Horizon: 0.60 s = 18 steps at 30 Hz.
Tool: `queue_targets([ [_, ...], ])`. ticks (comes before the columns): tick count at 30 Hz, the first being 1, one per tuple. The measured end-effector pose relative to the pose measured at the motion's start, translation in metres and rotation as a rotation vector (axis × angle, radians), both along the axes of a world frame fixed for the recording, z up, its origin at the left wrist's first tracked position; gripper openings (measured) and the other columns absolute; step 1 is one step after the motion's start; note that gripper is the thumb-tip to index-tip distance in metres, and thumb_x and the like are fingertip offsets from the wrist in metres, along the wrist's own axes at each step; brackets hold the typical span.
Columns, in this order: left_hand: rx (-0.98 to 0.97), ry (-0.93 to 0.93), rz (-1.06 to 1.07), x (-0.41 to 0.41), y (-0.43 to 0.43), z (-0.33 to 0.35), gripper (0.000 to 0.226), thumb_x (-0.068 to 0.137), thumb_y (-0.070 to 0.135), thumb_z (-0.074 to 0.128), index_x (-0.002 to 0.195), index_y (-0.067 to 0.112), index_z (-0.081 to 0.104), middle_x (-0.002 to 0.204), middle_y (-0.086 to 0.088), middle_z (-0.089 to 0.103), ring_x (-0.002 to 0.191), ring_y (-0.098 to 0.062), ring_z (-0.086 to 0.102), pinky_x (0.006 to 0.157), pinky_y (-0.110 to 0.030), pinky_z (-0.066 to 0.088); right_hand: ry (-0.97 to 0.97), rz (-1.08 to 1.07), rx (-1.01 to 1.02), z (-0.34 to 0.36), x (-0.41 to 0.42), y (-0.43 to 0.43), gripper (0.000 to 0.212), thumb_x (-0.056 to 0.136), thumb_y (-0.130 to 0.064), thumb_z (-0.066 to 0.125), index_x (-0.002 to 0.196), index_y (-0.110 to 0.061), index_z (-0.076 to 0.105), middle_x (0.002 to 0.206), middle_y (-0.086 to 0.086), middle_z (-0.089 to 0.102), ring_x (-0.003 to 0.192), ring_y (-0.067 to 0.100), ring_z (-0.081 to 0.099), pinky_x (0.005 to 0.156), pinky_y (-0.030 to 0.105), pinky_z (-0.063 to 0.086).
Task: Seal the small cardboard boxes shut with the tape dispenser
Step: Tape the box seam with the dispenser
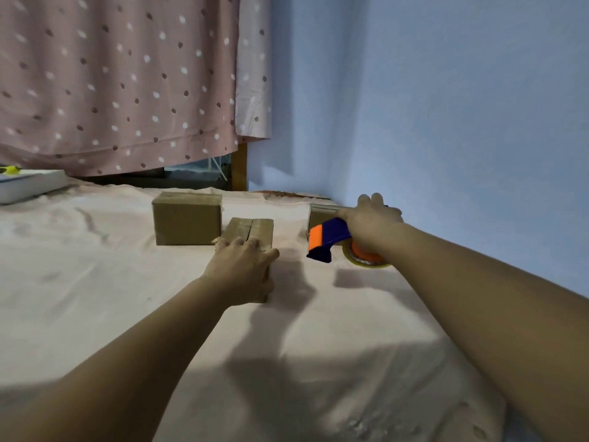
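A wrinkled pale pink sheet point(95, 282) is covering the surface and carrying three small cardboard boxes, the back box point(186, 218) standing just behind the middle box point(237, 231), the right box point(322, 215) sitting near the wall, a white slab point(28, 185) lying far left.

Fig.: three small brown cardboard boxes & one dispenser, on a pale sheet. Back-left box point(186, 218): upright, flaps closed. Centre box point(255, 229): just in front & to the right of it, flaps down, seam seen along the top; near end gripped by left hand point(242, 269). Right box point(320, 215): partly hidden behind tape dispenser point(330, 239) (blue body, orange front, clear roll), which is gripped by right hand point(373, 221).
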State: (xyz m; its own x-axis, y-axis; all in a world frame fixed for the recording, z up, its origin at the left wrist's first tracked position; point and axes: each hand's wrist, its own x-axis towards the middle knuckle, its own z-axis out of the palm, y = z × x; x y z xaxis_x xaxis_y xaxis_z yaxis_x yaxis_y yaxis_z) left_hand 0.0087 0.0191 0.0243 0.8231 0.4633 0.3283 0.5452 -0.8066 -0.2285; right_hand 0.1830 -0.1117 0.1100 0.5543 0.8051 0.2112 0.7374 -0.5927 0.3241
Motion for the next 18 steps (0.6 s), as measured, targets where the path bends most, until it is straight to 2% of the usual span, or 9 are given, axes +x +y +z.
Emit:
queue_targets([
  [2, -0.012, -0.005, -0.001, -0.001, -0.001, 0.000, 0.046, 0.088, 0.050, 0.044, 0.131, 0.034, 0.041, 0.129, -0.008, 0.050, 0.119, -0.031, 0.048, 0.098, -0.049, 0.037, 0.130, -0.061, 0.057, 0.001, 0.002, 0.001, 0.043, 0.087, -0.013, 0.044, 0.126, -0.030, 0.048, 0.099, 0.005, 0.038, 0.107, 0.030, 0.040, 0.081, 0.041, 0.044],
  [4, -0.036, -0.015, 0.002, -0.002, -0.001, 0.001, 0.044, 0.089, 0.048, 0.045, 0.130, 0.034, 0.043, 0.127, -0.007, 0.050, 0.118, -0.030, 0.048, 0.098, -0.049, 0.037, 0.229, -0.113, 0.058, -0.003, 0.001, 0.000, 0.034, 0.082, -0.011, 0.047, 0.112, -0.022, 0.058, 0.094, 0.004, 0.048, 0.093, 0.027, 0.050, 0.086, 0.042, 0.048],
  [5, -0.038, -0.016, 0.003, -0.002, -0.002, 0.002, 0.043, 0.089, 0.048, 0.045, 0.130, 0.034, 0.043, 0.128, -0.007, 0.050, 0.119, -0.030, 0.048, 0.098, -0.049, 0.037, 0.262, -0.119, 0.032, -0.005, 0.000, -0.001, 0.024, 0.081, -0.010, 0.048, 0.100, -0.016, 0.061, 0.089, 0.005, 0.053, 0.083, 0.025, 0.053, 0.081, 0.036, 0.051],
  [6, -0.034, -0.012, 0.006, -0.001, -0.002, 0.002, 0.043, 0.090, 0.047, 0.045, 0.130, 0.034, 0.043, 0.128, -0.007, 0.050, 0.119, -0.030, 0.048, 0.098, -0.049, 0.038, 0.287, -0.131, -0.014, -0.007, -0.004, -0.004, 0.013, 0.082, -0.009, 0.050, 0.087, -0.011, 0.061, 0.082, 0.006, 0.055, 0.072, 0.022, 0.054, 0.069, 0.029, 0.050],
  [8, -0.027, -0.009, 0.014, 0.000, -0.004, 0.003, 0.041, 0.091, 0.045, 0.044, 0.130, 0.034, 0.043, 0.128, -0.007, 0.050, 0.119, -0.031, 0.048, 0.097, -0.051, 0.038, 0.368, -0.151, -0.062, -0.014, -0.009, -0.010, 0.015, 0.085, -0.006, 0.056, 0.071, -0.007, 0.055, 0.066, 0.007, 0.052, 0.055, 0.017, 0.051, 0.049, 0.024, 0.043],
  [10, -0.030, -0.012, 0.026, 0.001, -0.005, 0.003, 0.039, 0.091, 0.043, 0.043, 0.129, 0.033, 0.044, 0.126, -0.007, 0.051, 0.117, -0.031, 0.049, 0.097, -0.051, 0.039, 0.415, -0.148, -0.038, -0.026, -0.008, -0.011, 0.012, 0.089, -0.008, 0.058, 0.077, -0.007, 0.054, 0.063, 0.006, 0.049, 0.061, 0.020, 0.060, 0.043, 0.022, 0.041],
  [12, -0.034, -0.018, 0.037, 0.001, -0.006, 0.003, 0.037, 0.092, 0.042, 0.042, 0.128, 0.033, 0.045, 0.124, -0.006, 0.052, 0.117, -0.031, 0.050, 0.096, -0.051, 0.038, 0.426, -0.154, 0.028, -0.038, -0.006, -0.007, 0.014, 0.090, -0.009, 0.056, 0.077, -0.007, 0.052, 0.065, 0.007, 0.049, 0.074, 0.025, 0.064, 0.045, 0.022, 0.042],
  [15, -0.038, -0.052, 0.047, 0.001, -0.009, 0.002, 0.035, 0.093, 0.041, 0.042, 0.126, 0.031, 0.046, 0.125, -0.006, 0.051, 0.118, -0.030, 0.049, 0.099, -0.049, 0.036, 0.443, -0.180, 0.084, -0.057, 0.004, 0.005, 0.023, 0.088, -0.008, 0.056, 0.067, -0.010, 0.046, 0.066, 0.006, 0.048, 0.057, 0.017, 0.049, 0.044, 0.023, 0.036],
  [18, -0.042, -0.066, 0.062, 0.002, -0.011, 0.001, 0.035, 0.093, 0.039, 0.043, 0.127, 0.031, 0.045, 0.129, -0.006, 0.051, 0.121, -0.029, 0.047, 0.102, -0.049, 0.033, 0.451, -0.187, 0.157, -0.070, 0.010, 0.011, 0.018, 0.085, -0.010, 0.061, 0.073, -0.010, 0.048, 0.077, 0.007, 0.051, 0.063, 0.018, 0.049, 0.049, 0.025, 0.035],
])
